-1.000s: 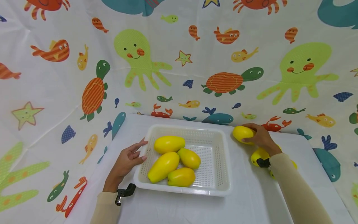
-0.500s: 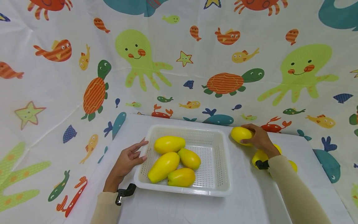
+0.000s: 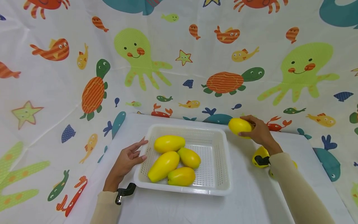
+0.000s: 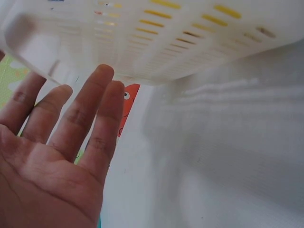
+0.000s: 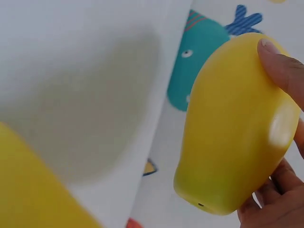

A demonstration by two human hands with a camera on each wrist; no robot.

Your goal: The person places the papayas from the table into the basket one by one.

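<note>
In the head view my right hand [image 3: 262,133] grips a smooth yellow mango [image 3: 237,127] between thumb and fingers, raised above the table's back right part. Up close in the right wrist view, the mango's lower end is greenish with a small dark spot. A white perforated plastic basket [image 3: 213,189] stands mid-table with several yellow mangoes [image 3: 165,166] grouped in its left half. My left hand [image 3: 127,160] is at the basket's left side, fingers extended and fingertips right at the rim. In the left wrist view its fingers [image 4: 78,114] lie beside the slotted wall.
More yellow mangoes [image 3: 260,155] lie on the white-covered table [image 3: 240,205] at the right, partly hidden under my right forearm. A white curtain [image 3: 167,40] printed with sea animals stands behind and along the left side.
My right hand has lifted the mango up off the table and moved it slightly left toward the basket. The left hand and the basket have stayed put.
</note>
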